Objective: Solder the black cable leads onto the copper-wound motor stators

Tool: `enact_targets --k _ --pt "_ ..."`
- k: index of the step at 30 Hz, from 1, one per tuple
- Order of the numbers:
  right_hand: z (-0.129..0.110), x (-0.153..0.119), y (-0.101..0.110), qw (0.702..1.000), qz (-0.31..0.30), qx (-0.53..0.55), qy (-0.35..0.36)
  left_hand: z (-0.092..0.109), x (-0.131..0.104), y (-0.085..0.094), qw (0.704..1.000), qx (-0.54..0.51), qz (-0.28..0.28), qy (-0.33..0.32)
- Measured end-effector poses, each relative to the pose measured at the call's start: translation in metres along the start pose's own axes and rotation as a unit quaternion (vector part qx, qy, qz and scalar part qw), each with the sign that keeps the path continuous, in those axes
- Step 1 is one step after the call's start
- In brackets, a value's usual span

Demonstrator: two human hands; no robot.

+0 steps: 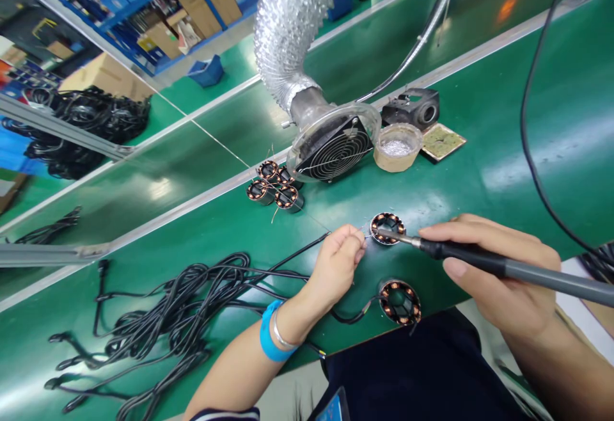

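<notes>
My right hand [503,274] is closed around the black and grey handle of a soldering iron [460,254]. Its metal tip reaches the near-left rim of a motor stator [387,218] wound with copper coils. On the stator's left, my left hand [341,258] pinches thin wire ends of a black cable [307,245]; the fingers hide most of them. A second stator [400,302], with a black cable at its left side, lies closer to my body at the table edge.
A heap of black cables [192,306] covers the left of the green table. Several stators [288,197] stand by a fume extractor [336,149] with a silver duct [288,31]. Right of it are a solder pot [397,147], an iron stand [412,107] and a sponge tray [442,142].
</notes>
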State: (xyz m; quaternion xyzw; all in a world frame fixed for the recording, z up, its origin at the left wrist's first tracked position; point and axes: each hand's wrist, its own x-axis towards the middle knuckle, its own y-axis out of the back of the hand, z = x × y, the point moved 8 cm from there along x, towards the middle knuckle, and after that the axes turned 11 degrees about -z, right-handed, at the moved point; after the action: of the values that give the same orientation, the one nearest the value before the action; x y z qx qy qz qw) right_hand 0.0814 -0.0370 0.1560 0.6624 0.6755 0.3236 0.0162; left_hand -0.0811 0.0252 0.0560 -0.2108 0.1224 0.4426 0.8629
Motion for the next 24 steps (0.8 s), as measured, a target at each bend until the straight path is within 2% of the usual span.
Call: enact_targets --k 8,24 --pt "0.004 0.002 -0.005 1.000 -0.008 0.000 -0.001 0.001 0.001 -0.002 1.000 -0.002 -0.002 -0.002" --pt "-0.006 0.002 -0.011 0.999 -0.025 -0.003 0.022 0.002 0.000 -0.002 1.000 0.025 -0.008 -0.011"
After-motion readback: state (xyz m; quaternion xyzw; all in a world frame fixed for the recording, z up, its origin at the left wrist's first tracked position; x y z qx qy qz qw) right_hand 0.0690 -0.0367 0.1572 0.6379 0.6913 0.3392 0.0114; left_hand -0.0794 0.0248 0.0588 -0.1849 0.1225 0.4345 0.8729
